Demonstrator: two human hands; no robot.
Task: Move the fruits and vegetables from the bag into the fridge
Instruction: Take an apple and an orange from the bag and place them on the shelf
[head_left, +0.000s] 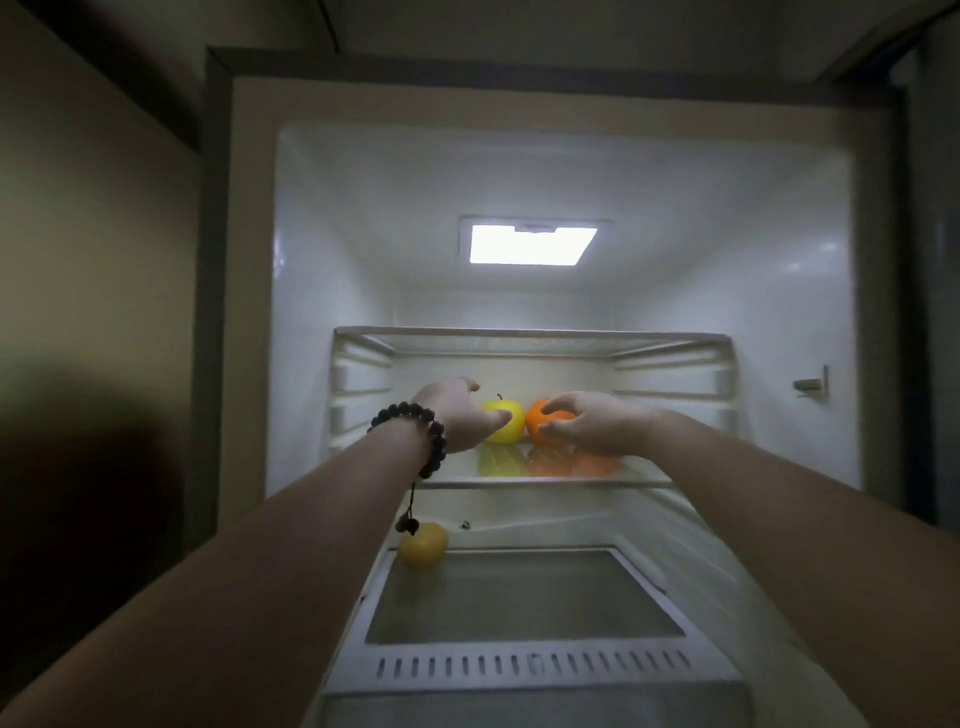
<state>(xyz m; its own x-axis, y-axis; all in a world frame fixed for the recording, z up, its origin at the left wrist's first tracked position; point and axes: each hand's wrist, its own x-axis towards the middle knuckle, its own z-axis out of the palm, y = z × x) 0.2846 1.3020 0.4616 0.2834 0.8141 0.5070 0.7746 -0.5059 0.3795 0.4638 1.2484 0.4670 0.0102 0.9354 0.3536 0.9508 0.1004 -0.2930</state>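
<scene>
Arms: both bare, no sleeves.
Left wrist: dark round-bead bracelet (415, 434) with a hanging cord and bead.
Right wrist: bare.

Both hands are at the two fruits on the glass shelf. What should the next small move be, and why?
Probably let go and draw both hands back out. The yellow apple and the orange already sit side by side on the glass shelf, with the left hand and the right hand spread loosely against them rather than clamped. A third yellow fruit lies on the level below.

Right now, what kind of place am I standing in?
Probably a home kitchen, facing an open fridge: its interior light is on, with a yellow apple and an orange on a glass shelf.
</scene>
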